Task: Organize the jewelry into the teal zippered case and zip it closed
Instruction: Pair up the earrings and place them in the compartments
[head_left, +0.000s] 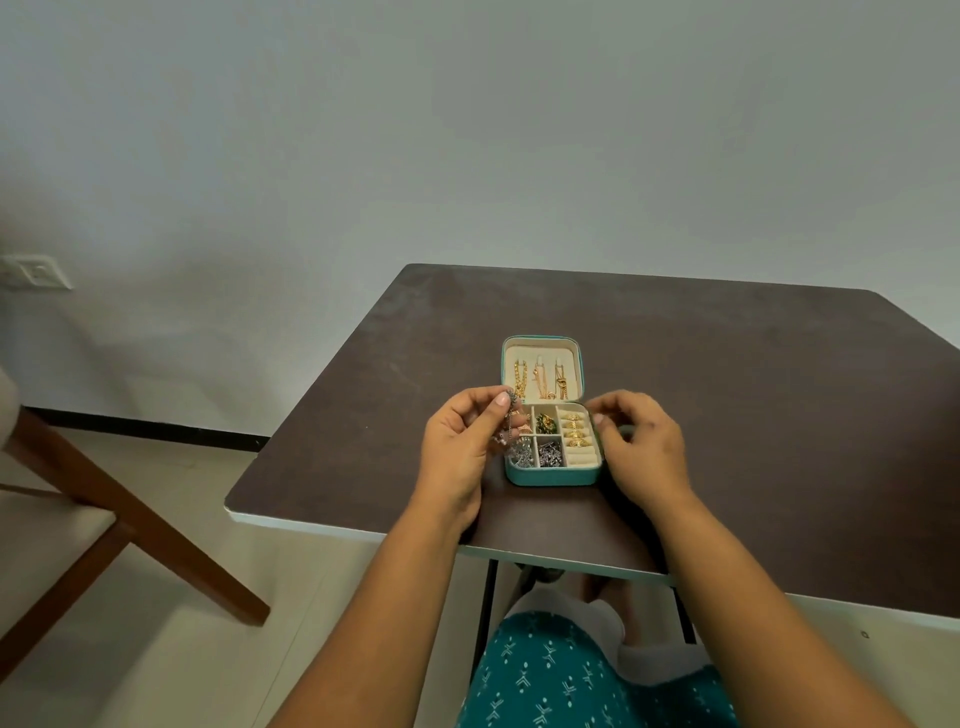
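Teal case (551, 474) open: four gold rings (573, 431), three gold chains (540, 378).

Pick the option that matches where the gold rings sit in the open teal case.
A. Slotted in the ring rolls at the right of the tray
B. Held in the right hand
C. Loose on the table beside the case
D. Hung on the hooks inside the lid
A: the gold rings stand in a row in the cream ring rolls on the right side of the teal case tray, while the lid holds gold chains.
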